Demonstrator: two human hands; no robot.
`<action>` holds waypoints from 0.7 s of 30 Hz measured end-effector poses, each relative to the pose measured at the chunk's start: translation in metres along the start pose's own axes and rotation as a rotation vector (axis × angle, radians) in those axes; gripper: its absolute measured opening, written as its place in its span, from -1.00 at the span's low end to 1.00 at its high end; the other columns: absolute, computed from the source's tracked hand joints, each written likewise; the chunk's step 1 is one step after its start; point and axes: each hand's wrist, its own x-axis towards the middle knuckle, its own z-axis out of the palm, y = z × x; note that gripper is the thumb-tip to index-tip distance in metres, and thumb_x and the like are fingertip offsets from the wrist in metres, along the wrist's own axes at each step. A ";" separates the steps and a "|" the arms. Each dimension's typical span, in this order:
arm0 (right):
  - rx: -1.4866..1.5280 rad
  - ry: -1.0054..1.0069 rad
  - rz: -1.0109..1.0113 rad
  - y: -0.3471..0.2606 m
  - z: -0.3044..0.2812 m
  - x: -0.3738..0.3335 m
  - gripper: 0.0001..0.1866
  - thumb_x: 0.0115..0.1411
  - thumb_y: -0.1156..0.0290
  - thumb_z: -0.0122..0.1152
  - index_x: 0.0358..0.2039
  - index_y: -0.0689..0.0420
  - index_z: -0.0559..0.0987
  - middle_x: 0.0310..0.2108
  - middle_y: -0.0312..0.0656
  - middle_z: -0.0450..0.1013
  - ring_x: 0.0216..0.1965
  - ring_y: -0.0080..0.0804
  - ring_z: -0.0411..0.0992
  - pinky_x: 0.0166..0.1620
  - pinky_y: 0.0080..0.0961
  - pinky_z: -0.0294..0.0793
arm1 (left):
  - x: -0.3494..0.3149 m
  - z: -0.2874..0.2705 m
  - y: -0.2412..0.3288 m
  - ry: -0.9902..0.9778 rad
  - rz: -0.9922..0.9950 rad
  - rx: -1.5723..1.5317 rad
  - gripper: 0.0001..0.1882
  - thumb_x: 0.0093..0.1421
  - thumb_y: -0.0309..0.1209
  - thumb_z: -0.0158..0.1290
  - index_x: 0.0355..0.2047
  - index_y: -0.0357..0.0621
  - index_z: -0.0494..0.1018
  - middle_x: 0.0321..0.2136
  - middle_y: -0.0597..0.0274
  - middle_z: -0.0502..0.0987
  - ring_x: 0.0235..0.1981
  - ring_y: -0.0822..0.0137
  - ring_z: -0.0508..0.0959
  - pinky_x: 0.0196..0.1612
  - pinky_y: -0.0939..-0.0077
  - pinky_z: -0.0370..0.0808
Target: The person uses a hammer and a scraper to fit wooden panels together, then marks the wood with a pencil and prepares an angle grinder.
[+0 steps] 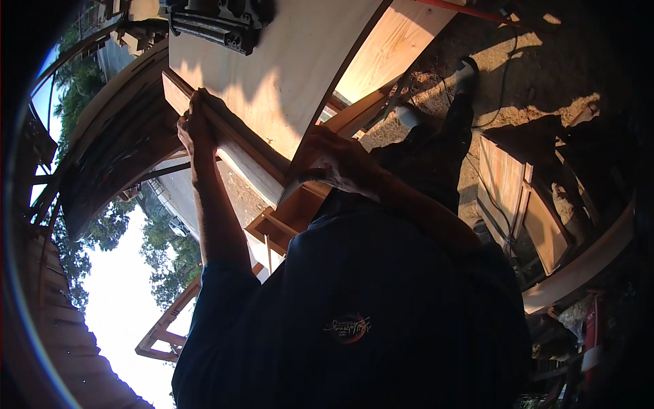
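Two hands are on one long wooden strip [235, 146] at frame centre. Nearest, the dark shirt [354, 313] fills the lower frame. The right hand [334, 163] is closed around the strip's lower end; the left hand [194, 123] is clenched on its upper end. The strip is laid along the plywood sheet's [286, 68] edge, long axis running upper left to lower centre. It is judged light, stiff and splintery, best held near both ends. Farther off, a black power tool [218, 24] is seen at the upper edge.
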 end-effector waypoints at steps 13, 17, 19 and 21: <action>-0.051 -0.091 0.083 -0.006 -0.005 0.003 -0.46 -0.02 0.30 0.58 -0.05 0.04 0.51 0.07 -0.11 0.43 0.02 -0.05 0.53 -0.03 -0.26 0.60 | 0.020 0.014 -0.051 0.109 0.100 0.528 -0.55 0.24 0.05 0.05 -0.01 0.08 0.43 -0.43 -0.09 0.64 -0.28 -0.16 0.66 -0.23 -0.02 0.59; -0.062 -0.102 0.055 -0.002 -0.004 0.005 -0.48 -0.02 0.29 0.58 -0.09 0.06 0.51 -0.06 -0.16 0.48 -0.08 -0.10 0.55 -0.07 -0.27 0.59 | -0.009 0.018 -0.007 0.180 -0.131 0.308 -0.35 0.17 0.23 0.09 0.02 -0.03 0.46 -0.24 -0.20 0.62 -0.06 -0.16 0.58 -0.02 -0.02 0.53; -0.076 -0.113 0.024 -0.006 -0.006 0.008 -0.49 -0.02 0.29 0.58 -0.09 0.07 0.50 -0.11 -0.18 0.50 -0.11 -0.12 0.56 -0.07 -0.28 0.58 | -0.017 0.015 0.022 0.249 -0.280 0.183 -0.23 0.11 0.30 0.12 0.03 -0.11 0.47 -0.14 -0.25 0.58 0.06 -0.15 0.52 0.08 -0.01 0.47; -0.160 -0.161 0.129 -0.012 -0.008 0.009 -0.50 0.00 0.31 0.58 -0.09 0.11 0.51 -0.12 -0.19 0.53 -0.12 -0.17 0.57 -0.06 -0.35 0.57 | -0.022 0.002 0.045 0.156 -0.372 -0.074 0.04 -0.09 0.45 0.20 0.00 -0.37 0.49 0.07 -0.35 0.46 0.28 -0.11 0.29 0.28 0.04 0.29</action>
